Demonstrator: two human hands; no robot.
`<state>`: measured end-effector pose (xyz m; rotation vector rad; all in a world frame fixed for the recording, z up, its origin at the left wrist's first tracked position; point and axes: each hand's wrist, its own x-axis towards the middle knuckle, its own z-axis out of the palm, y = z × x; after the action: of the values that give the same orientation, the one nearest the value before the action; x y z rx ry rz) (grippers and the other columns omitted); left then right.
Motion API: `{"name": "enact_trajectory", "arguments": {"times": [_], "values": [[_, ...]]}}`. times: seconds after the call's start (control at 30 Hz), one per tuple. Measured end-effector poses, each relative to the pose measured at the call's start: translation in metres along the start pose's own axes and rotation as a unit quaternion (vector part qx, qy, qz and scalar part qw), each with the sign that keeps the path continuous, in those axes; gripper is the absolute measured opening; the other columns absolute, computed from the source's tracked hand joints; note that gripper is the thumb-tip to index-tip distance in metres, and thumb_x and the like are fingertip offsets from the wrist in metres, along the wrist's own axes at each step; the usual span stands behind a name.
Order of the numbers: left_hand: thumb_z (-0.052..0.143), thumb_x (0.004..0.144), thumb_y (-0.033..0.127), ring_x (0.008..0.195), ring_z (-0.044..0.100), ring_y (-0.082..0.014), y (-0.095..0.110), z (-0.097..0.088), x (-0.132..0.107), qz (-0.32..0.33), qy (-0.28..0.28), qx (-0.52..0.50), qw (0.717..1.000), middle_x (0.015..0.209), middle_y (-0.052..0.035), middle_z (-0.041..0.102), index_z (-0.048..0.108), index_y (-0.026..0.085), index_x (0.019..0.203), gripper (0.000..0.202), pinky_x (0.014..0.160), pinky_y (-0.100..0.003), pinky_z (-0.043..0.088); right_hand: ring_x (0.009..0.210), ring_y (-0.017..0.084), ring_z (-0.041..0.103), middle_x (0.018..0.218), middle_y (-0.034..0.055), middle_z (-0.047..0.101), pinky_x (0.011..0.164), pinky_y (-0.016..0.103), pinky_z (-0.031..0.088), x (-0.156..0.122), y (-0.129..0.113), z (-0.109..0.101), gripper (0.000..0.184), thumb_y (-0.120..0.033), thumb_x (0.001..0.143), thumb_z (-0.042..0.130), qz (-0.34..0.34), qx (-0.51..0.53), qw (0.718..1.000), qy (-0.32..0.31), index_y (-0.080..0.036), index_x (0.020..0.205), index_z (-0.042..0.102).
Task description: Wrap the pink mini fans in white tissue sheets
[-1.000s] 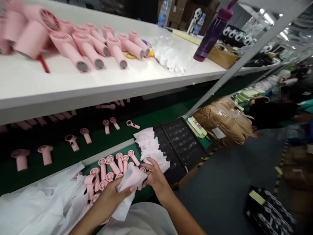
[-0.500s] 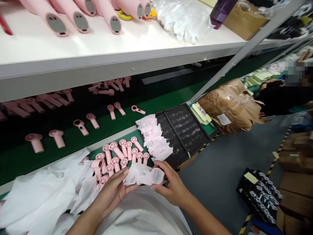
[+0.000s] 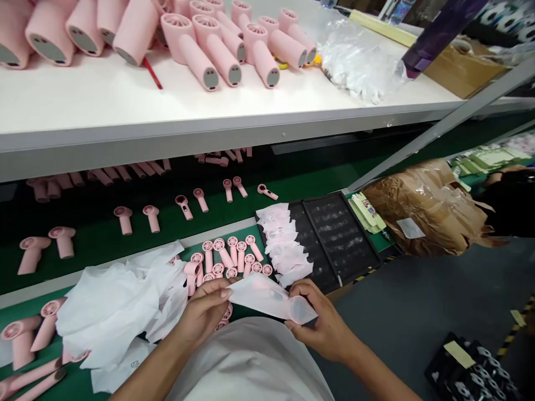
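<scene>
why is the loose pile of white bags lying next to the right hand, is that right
Not right: the pile of white bags lies beside the left hand, not the right hand, as the head view shows.

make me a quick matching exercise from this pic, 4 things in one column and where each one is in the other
Things:
1. translucent plastic bag
2. purple bottle
3. brown paper parcel
4. pile of flat pinkish bags

Places:
A. overlapping along the left side of the black tray
B. held between the left hand and the right hand
C. to the right of the black tray
D. at the far right of the white shelf, by a cardboard box

Right pairs: 1-B, 2-D, 3-C, 4-A
</scene>
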<state>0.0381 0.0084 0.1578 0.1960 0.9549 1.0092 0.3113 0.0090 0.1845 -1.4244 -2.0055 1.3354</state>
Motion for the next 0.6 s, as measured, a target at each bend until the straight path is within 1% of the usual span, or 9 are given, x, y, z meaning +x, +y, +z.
{"name": "enact_trajectory", "arguments": {"times": [0.07,0.13,0.23,0.3,0.37,0.43,0.53,0.57,0.6], "values": [[0.083,0.062,0.03,0.064,0.053,-0.0148,0.006,-0.004,-0.003,-0.038,-0.061,0.018,0.997,0.064,-0.0009,0.057,0.063,0.019,0.069,0.024,0.062,-0.025,0.044,0.099,0.02,0.057,0.108,0.0074,0.053,0.088,0.032,0.048,0.001,-0.003,0.001,0.032,-0.016,0.079,0.062,-0.013,-0.023,1.0,-0.002,-0.023,0.107,0.05],[0.079,0.069,0.039,0.062,0.052,-0.0139,0.01,-0.005,-0.006,-0.104,-0.08,0.092,0.987,0.068,-0.0016,0.06,0.064,0.019,0.078,0.027,0.059,-0.023,0.041,0.101,0.02,0.057,0.11,0.0083,0.052,0.09,0.033,0.048,0.001,-0.007,0.002,0.032,-0.015,0.08,0.06,-0.042,-0.059,0.997,-0.019,-0.024,0.109,0.049],[0.078,0.067,0.051,0.062,0.055,-0.0152,0.012,-0.002,-0.008,-0.195,-0.03,0.18,0.964,0.071,-0.0036,0.065,0.069,0.016,0.083,0.039,0.057,-0.024,0.042,0.105,0.021,0.057,0.115,0.0096,0.051,0.092,0.033,0.048,-0.001,-0.014,0.004,0.038,-0.013,0.081,0.057,-0.082,-0.127,0.987,-0.054,-0.024,0.115,0.047],[0.082,0.061,0.053,0.061,0.057,-0.0173,0.011,0.002,-0.007,-0.206,-0.006,0.207,0.957,0.07,-0.0041,0.067,0.07,0.016,0.078,0.042,0.056,-0.026,0.044,0.105,0.021,0.057,0.117,0.0099,0.052,0.09,0.034,0.048,-0.005,-0.018,0.005,0.038,-0.012,0.081,0.056,-0.075,-0.166,0.981,-0.061,-0.024,0.117,0.047],[0.082,0.059,0.052,0.059,0.057,-0.0176,0.008,0.004,-0.001,-0.178,0.0,0.237,0.955,0.067,-0.0033,0.065,0.07,0.017,0.073,0.04,0.055,-0.027,0.043,0.101,0.021,0.059,0.119,0.0096,0.053,0.085,0.033,0.049,-0.011,-0.016,0.007,0.036,-0.013,0.081,0.056,-0.033,-0.179,0.982,-0.057,-0.024,0.115,0.048],[0.081,0.062,0.049,0.059,0.054,-0.0163,0.004,0.0,0.01,-0.124,0.003,0.265,0.956,0.063,-0.0017,0.062,0.07,0.017,0.07,0.034,0.056,-0.026,0.042,0.096,0.021,0.061,0.117,0.0081,0.056,0.08,0.033,0.048,-0.024,-0.004,0.013,0.037,-0.016,0.079,0.059,0.031,-0.159,0.986,-0.046,-0.024,0.114,0.05],[0.078,0.069,0.045,0.063,0.05,-0.0135,-0.001,-0.02,0.036,-0.025,0.065,0.259,0.963,0.062,0.0006,0.058,0.071,0.018,0.079,0.03,0.063,-0.023,0.042,0.085,0.021,0.061,0.097,0.0037,0.062,0.073,0.031,0.047,-0.056,0.039,0.03,0.027,-0.024,0.076,0.063,0.149,-0.078,0.986,0.009,-0.022,0.102,0.055],[0.078,0.07,0.044,0.064,0.049,-0.0124,-0.002,-0.029,0.044,0.002,0.098,0.24,0.966,0.062,0.0014,0.057,0.071,0.017,0.082,0.029,0.064,-0.022,0.041,0.08,0.02,0.06,0.088,0.0027,0.062,0.07,0.031,0.047,-0.068,0.059,0.037,0.022,-0.029,0.077,0.063,0.199,-0.046,0.977,0.053,-0.021,0.095,0.055],[0.078,0.071,0.043,0.064,0.048,-0.0115,-0.003,-0.039,0.052,0.022,0.127,0.217,0.968,0.063,0.0019,0.056,0.07,0.017,0.083,0.029,0.064,-0.021,0.04,0.074,0.02,0.059,0.081,0.002,0.062,0.067,0.031,0.047,-0.077,0.081,0.044,0.02,-0.035,0.077,0.063,0.257,-0.017,0.959,0.116,-0.02,0.089,0.055]]}}
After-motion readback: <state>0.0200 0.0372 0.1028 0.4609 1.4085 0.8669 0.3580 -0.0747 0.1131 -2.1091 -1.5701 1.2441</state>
